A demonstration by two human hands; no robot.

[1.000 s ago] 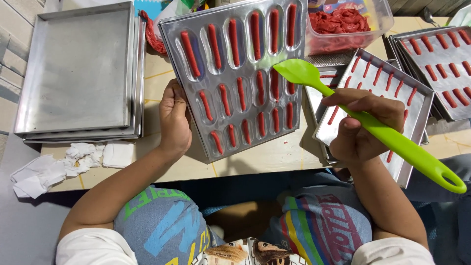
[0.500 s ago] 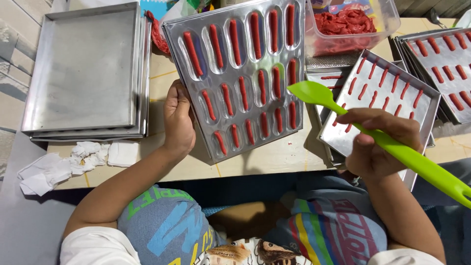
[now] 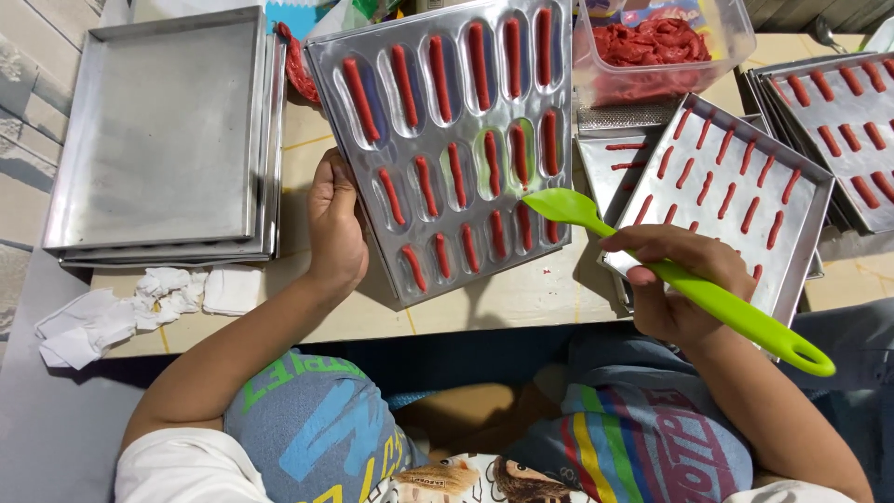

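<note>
Left hand [image 3: 337, 228] fingers curled in a grip, right hand [image 3: 680, 284] closed, both forearms extended forward

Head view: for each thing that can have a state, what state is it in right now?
Mould tray: tilted, cavities filled with red strips, held at its left edge.
Left hand: gripping the mould tray.
Right hand: closed around the green spatula, blade at the tray's lower right.
Clear tub: open, holding red paste.
Flat trays: stacked, top one bare.
Flat tray on the right: lined with red strips.
Tissues: crumpled.

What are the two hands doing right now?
Left hand: gripping the edge of the mould tray.
Right hand: closed around the green spatula.
</note>
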